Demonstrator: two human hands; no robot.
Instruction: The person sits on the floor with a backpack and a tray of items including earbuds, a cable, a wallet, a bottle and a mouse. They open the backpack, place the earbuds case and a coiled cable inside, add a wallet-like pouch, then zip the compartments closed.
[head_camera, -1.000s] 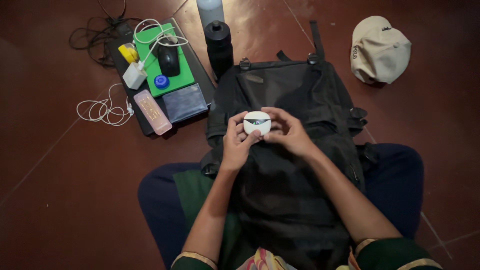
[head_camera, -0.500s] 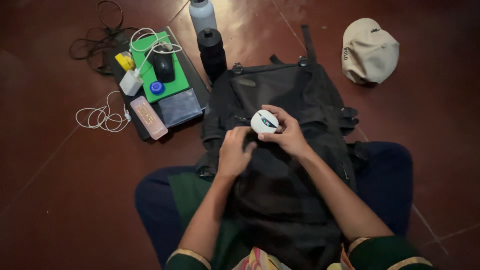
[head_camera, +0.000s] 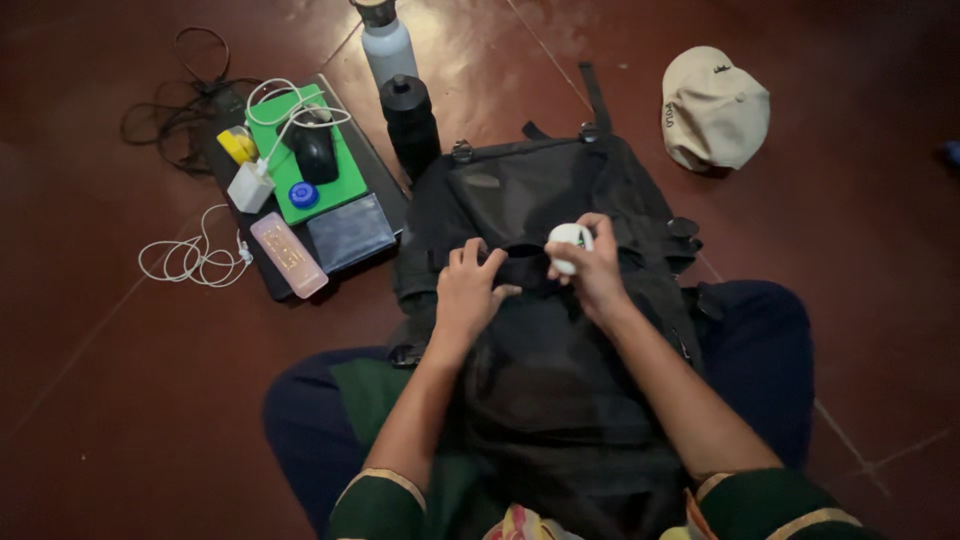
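Observation:
A black backpack (head_camera: 560, 380) lies across my lap on the dark red floor. My right hand (head_camera: 590, 270) grips a small white rounded case (head_camera: 568, 240) and holds it at the mouth of a pocket near the top of the backpack. My left hand (head_camera: 468, 290) rests on the backpack fabric just left of that pocket, fingers curled onto its edge and pulling it apart.
To the left lies a dark laptop (head_camera: 375, 170) bearing a green notebook (head_camera: 275, 165), black mouse (head_camera: 314, 152), white charger (head_camera: 250, 186), pink case (head_camera: 288, 254) and dark wallet (head_camera: 350, 231). White earphone cable (head_camera: 190, 258), two bottles (head_camera: 408, 120), beige cap (head_camera: 712, 108) lie around.
My left hand let go of the white case and moved onto the backpack pocket edge. My right hand carried the case rightward and down to the pocket opening.

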